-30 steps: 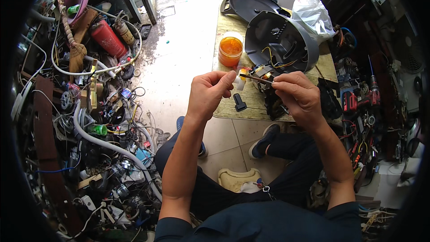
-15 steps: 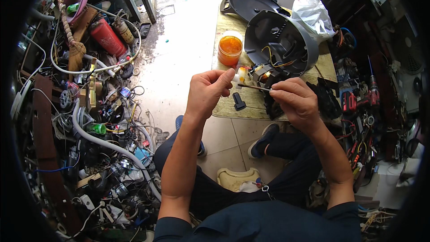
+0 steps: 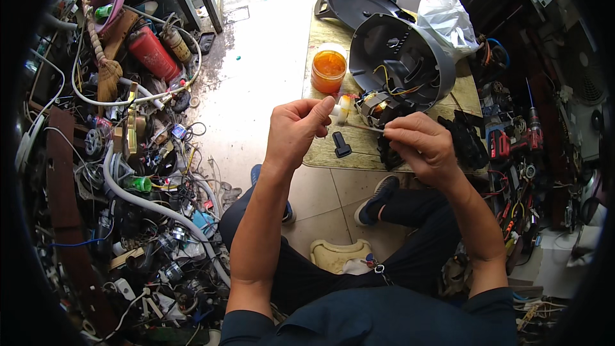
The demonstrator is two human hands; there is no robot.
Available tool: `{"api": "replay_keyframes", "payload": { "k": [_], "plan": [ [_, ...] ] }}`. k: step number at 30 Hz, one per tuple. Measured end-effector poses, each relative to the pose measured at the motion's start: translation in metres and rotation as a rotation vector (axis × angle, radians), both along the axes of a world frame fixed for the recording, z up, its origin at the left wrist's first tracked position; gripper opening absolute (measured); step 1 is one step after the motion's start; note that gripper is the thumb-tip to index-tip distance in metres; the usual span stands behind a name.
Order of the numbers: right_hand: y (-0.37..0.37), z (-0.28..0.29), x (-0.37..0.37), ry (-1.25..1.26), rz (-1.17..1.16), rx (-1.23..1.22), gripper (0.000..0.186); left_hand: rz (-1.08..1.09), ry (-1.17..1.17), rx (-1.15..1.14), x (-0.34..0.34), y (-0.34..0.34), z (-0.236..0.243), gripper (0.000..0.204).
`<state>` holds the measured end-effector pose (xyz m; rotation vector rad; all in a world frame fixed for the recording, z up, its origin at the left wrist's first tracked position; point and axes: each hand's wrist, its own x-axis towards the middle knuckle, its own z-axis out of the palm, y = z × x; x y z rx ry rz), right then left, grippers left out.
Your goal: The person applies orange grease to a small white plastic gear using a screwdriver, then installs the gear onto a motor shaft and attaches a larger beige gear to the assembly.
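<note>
Between the thumb and fingers of my left hand [image 3: 295,129] is a small white plastic part [image 3: 344,110], perhaps a gear, with orange-yellow grease on it. My right hand [image 3: 424,148] pinches a thin stick [image 3: 368,128], its far end at the white part; the tip is too small to make out. Just beyond the hands, a motor with copper windings [image 3: 379,106] lies on the wooden table [image 3: 410,165]. An uncapped clear jar of orange grease [image 3: 328,69] stands behind my left hand. Below the stick lies a black T-shaped plastic piece [image 3: 342,145].
A grey appliance housing [image 3: 435,67] with yellow wires sits behind the motor, beside a dark lid [image 3: 362,5] and a white plastic bag [image 3: 445,16]. Parts and cables heap on the floor at left, near a red cylinder [image 3: 154,52]. A red drill [image 3: 516,142] lies at right.
The stick's tip has shifted slightly lower against the white part, and the part has turned a little. My right hand has moved slightly; the left stays nearly still.
</note>
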<state>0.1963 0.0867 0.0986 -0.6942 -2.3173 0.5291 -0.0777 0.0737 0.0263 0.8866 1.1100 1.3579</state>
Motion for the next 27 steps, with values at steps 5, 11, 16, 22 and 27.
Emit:
{"api": "replay_keyframes", "payload": {
  "k": [5,11,16,22,27],
  "plan": [
    [-0.005,0.002,-0.002,0.021,0.028,0.005,0.03,0.008,-0.017,-0.004,-0.002,0.001,-0.001,0.035],
    [0.0,0.008,-0.003,0.093,-0.143,-0.149,0.028,0.002,0.011,0.006,-0.001,0.0,0.001,0.035],
    [-0.002,0.006,-0.002,0.048,-0.057,-0.161,0.028,0.008,0.026,0.053,-0.001,0.0,-0.002,0.033],
    [-0.008,0.007,-0.002,0.089,-0.066,-0.188,0.03,0.022,0.022,0.038,-0.001,0.001,0.0,0.031],
    [0.002,0.004,-0.002,0.101,-0.133,-0.123,0.031,0.015,0.007,0.046,0.0,0.0,0.0,0.031]
  ]
}}
